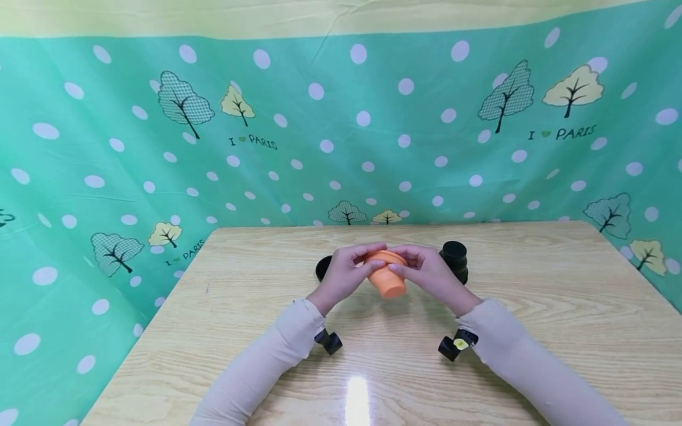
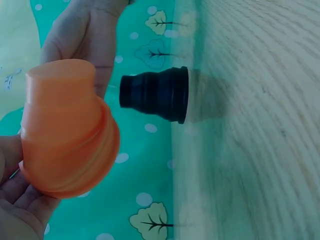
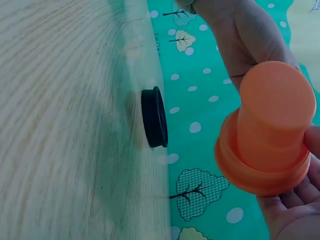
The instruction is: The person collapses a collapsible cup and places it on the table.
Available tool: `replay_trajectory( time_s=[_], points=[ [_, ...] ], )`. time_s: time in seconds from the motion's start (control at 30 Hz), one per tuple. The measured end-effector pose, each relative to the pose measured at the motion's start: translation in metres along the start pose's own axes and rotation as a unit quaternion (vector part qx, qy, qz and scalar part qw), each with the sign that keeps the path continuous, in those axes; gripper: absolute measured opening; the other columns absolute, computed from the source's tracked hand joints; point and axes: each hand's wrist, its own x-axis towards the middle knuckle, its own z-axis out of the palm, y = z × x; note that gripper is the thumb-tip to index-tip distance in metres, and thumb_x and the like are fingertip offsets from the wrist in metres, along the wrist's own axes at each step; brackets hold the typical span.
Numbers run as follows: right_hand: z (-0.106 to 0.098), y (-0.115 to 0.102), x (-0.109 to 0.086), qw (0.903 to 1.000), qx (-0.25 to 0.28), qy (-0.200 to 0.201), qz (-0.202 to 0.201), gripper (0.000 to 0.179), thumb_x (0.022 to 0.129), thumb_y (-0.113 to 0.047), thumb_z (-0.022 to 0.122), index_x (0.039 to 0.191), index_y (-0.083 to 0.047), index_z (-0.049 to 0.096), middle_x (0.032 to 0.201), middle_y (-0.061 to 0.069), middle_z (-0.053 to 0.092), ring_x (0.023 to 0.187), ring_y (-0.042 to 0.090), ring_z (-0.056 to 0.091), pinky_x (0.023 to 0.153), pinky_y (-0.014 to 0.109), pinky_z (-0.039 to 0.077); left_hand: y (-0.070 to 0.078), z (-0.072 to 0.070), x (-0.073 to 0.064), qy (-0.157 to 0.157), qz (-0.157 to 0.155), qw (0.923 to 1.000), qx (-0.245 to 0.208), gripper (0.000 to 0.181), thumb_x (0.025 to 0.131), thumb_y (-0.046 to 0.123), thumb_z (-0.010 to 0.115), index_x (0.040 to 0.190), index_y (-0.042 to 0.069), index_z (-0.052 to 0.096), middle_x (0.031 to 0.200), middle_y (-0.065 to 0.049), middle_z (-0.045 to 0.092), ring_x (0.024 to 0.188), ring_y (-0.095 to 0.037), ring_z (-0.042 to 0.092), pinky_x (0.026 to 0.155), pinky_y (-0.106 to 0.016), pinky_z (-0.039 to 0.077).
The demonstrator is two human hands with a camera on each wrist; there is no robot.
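Observation:
Both hands hold an orange collapsible cup (image 1: 387, 277) above the table, its narrow base tilted down toward me. My left hand (image 1: 348, 269) grips the rim from the left, thumb on the near side. From the right, my right hand (image 1: 426, 269) pinches the same rim, with its thumb close to the other thumb. In the left wrist view the wall of the orange cup (image 2: 65, 130) shows slanted folds, lower on one side. The right wrist view shows its round base (image 3: 278, 95) and a thick rim band.
Behind my right hand a black stepped cup (image 1: 455, 260) stands with its wide end on the wooden table (image 1: 240, 284). A low black round piece (image 1: 322, 267) lies behind my left hand. A green patterned cloth (image 1: 373, 148) hangs beyond the table's back edge.

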Motion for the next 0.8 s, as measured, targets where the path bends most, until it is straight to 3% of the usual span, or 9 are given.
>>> replay_trajectory(
  time_s=[0.2, 0.43, 0.63, 0.8],
  points=[
    [-0.001, 0.0, -0.001, 0.9999, 0.012, 0.001, 0.008, 0.042, 0.089, -0.023, 0.067, 0.124, -0.001, 0.059, 0.113, 0.016, 0.065, 0.091, 0.017, 0.065, 0.077, 0.027, 0.055, 0.002, -0.004, 0.001, -0.022, -0.035, 0.9988, -0.027, 0.034, 0.089, 0.022, 0.067, 0.119, 0.009, 0.065, 0.117, -0.005, 0.066, 0.107, -0.014, 0.061, 0.089, -0.036, 0.051],
    [-0.002, 0.006, 0.001, 0.995, 0.093, 0.038, -0.002, 0.042, 0.091, -0.014, 0.064, 0.126, 0.006, 0.055, 0.108, 0.005, 0.068, 0.091, 0.012, 0.065, 0.079, 0.026, 0.054, 0.0, -0.012, 0.001, -0.04, -0.075, 0.9932, -0.08, 0.039, 0.094, 0.024, 0.06, 0.129, 0.007, 0.058, 0.124, -0.008, 0.061, 0.107, -0.017, 0.061, 0.088, -0.029, 0.051],
    [-0.001, 0.006, 0.001, 0.9847, 0.169, 0.04, -0.01, 0.044, 0.093, -0.011, 0.06, 0.129, 0.011, 0.049, 0.103, -0.003, 0.069, 0.094, 0.01, 0.065, 0.081, 0.024, 0.053, 0.003, -0.014, 0.001, -0.047, -0.065, 0.9913, -0.104, 0.043, 0.094, 0.021, 0.06, 0.132, 0.004, 0.053, 0.127, -0.012, 0.058, 0.11, -0.019, 0.059, 0.09, -0.029, 0.05],
    [0.001, 0.006, 0.001, 0.9804, 0.192, 0.044, -0.011, 0.042, 0.093, -0.01, 0.06, 0.129, 0.01, 0.05, 0.104, -0.006, 0.069, 0.097, 0.009, 0.065, 0.082, 0.024, 0.053, 0.005, -0.012, 0.001, -0.025, -0.053, 0.9947, -0.085, 0.039, 0.093, 0.016, 0.06, 0.128, 0.0, 0.056, 0.121, -0.016, 0.061, 0.098, -0.017, 0.063, 0.081, -0.027, 0.053]
  ],
)
